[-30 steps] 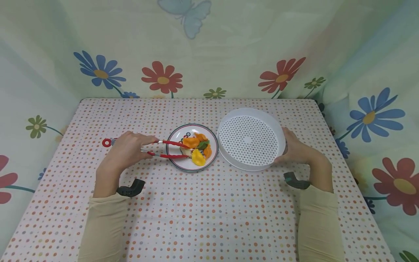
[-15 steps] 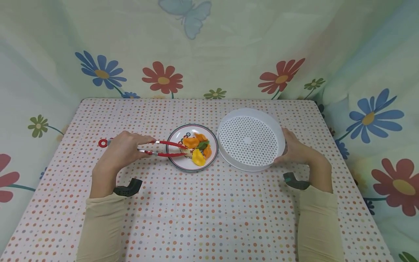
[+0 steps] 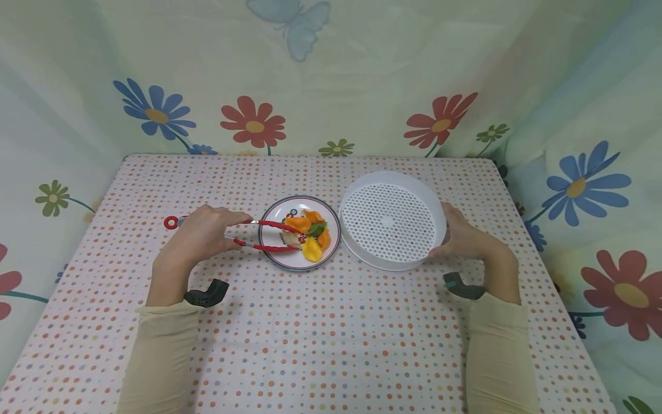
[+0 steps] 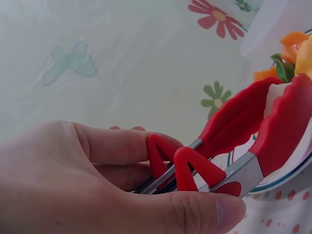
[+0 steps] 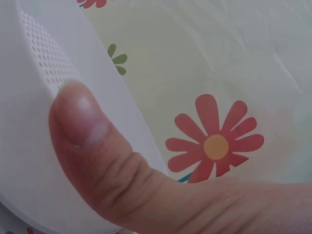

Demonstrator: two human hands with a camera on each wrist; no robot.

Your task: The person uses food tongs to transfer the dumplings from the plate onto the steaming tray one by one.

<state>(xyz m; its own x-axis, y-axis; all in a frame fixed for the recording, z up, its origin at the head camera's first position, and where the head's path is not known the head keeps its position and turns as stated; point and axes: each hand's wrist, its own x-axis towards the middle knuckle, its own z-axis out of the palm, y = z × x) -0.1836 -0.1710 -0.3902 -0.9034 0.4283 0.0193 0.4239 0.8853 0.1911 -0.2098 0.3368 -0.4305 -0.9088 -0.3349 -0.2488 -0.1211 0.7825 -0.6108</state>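
My left hand (image 3: 199, 236) grips red tongs (image 3: 258, 234) (image 4: 229, 141), whose tips reach over a small patterned plate (image 3: 274, 256) holding orange, yellow and green dumpling-like pieces (image 3: 310, 233). In the left wrist view the tong tips close around a pale piece (image 4: 277, 95) on the plate. To the right stands a white perforated round tray (image 3: 390, 221), tilted up toward the plate. My right hand (image 3: 462, 236) holds its right rim, with the thumb (image 5: 80, 126) pressed on the wall (image 5: 44, 53).
A polka-dot cloth (image 3: 320, 328) covers the table. Flowered fabric walls (image 3: 331, 75) close in the back and both sides. Black wrist mounts (image 3: 206, 294) sit on both cream sleeves.
The tongs moved slightly left and back toward the plate, their tips narrowing around a pale piece. The right hand and tray stayed put.
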